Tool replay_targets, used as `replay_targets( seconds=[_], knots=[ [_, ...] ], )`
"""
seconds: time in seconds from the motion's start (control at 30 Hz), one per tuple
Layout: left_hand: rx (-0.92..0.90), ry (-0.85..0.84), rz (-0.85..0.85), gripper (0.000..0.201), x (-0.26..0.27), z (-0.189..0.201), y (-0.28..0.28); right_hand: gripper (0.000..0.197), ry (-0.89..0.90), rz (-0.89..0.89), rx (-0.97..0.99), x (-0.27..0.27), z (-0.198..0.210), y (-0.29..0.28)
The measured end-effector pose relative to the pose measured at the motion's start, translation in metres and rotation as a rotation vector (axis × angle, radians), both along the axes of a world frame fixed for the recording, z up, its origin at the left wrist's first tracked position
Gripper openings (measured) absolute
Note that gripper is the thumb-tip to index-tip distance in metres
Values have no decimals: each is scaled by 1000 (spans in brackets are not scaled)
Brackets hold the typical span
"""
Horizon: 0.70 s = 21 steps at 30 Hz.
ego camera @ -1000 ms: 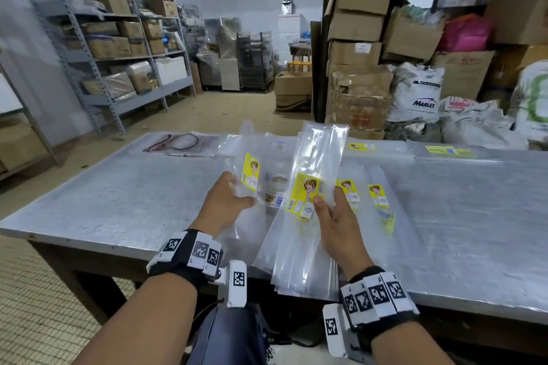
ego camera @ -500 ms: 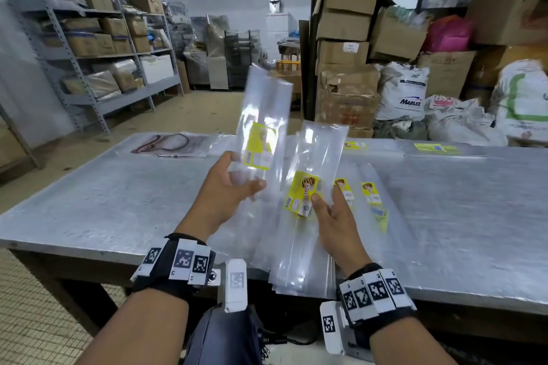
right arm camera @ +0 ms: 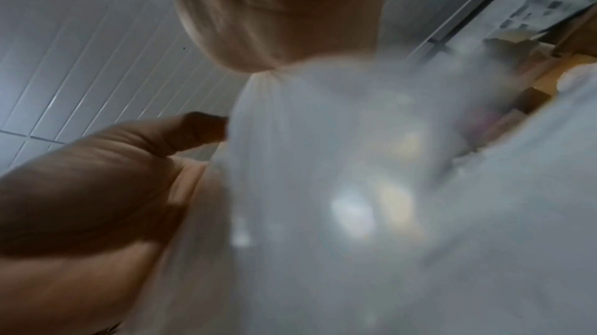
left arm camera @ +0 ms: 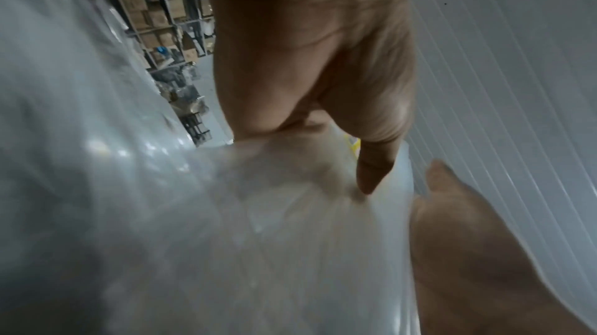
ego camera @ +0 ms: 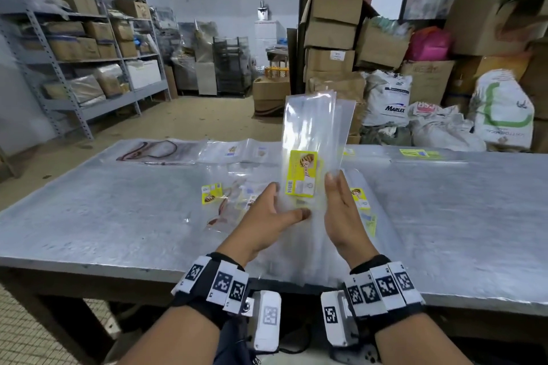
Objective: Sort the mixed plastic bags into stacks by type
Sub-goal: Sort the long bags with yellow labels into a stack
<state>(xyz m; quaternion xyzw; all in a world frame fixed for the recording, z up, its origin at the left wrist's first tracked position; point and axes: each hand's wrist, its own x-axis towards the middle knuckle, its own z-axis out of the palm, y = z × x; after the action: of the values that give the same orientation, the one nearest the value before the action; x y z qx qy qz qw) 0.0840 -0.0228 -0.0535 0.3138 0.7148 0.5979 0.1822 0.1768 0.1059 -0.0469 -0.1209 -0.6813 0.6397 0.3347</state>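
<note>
— Left hand (ego camera: pixel 268 216)?
— Fingers straight, palm turned inward, thumb laid across the front of the upright bundle of clear bags (ego camera: pixel 314 139) just under its yellow label (ego camera: pixel 301 176). Pressing rather than clenching.
— Right hand (ego camera: pixel 341 213)?
— Same: flat and upright against the bundle's right edge, fingertips up near the label. Bundle squeezed between the two palms, standing tall above the bench (ego camera: pixel 118 216), lower ends hanging down past the near edge.
— From the wrist views?
— Blurred film filling most of both; left hand (left arm camera: pixel 310 59) with a thumb on the plastic, right hand (right arm camera: pixel 97 187) alongside it. Nothing finer readable.
— Around the hands, on the bench?
— Loose clear bags (ego camera: pixel 237 201) with small yellow labels lying flat just left of the left hand, more yellow-labelled bags (ego camera: pixel 360 198) just right of the right hand. Farther back, a flat bag with a dark cord inside (ego camera: pixel 157 151) at the left, another row of flat bags (ego camera: pixel 246 151) beside it, and a long bag with a yellow strip (ego camera: pixel 418 153) at the far right.
— Beyond?
— Metal shelving (ego camera: pixel 89 38) at the left loaded with cardboard boxes and wrapped packs. Stacked cardboard boxes (ego camera: pixel 332 38) behind the bench, white sacks (ego camera: pixel 388 101) on the floor at the right.
</note>
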Motion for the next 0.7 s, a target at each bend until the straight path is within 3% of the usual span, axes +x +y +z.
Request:
replay_targets(
  seconds=[0.07, 0.2, 0.4, 0.6, 0.7],
  knots=[
    [66, 1, -18, 57, 8, 7, 12, 46, 12, 7, 15, 6, 14, 2],
    [142, 48, 4, 36, 22, 21, 35, 14, 60, -115, 160, 14, 33, 16],
    [231, 109, 8, 30, 34, 37, 55, 20, 110, -175, 261, 25, 46, 45],
    [292, 94, 1, 34, 44, 29, 59, 26, 80, -180, 229, 33, 27, 46],
    [299, 74, -6, 30, 48, 16, 62, 19, 109, -190, 197, 38, 16, 44]
  ],
)
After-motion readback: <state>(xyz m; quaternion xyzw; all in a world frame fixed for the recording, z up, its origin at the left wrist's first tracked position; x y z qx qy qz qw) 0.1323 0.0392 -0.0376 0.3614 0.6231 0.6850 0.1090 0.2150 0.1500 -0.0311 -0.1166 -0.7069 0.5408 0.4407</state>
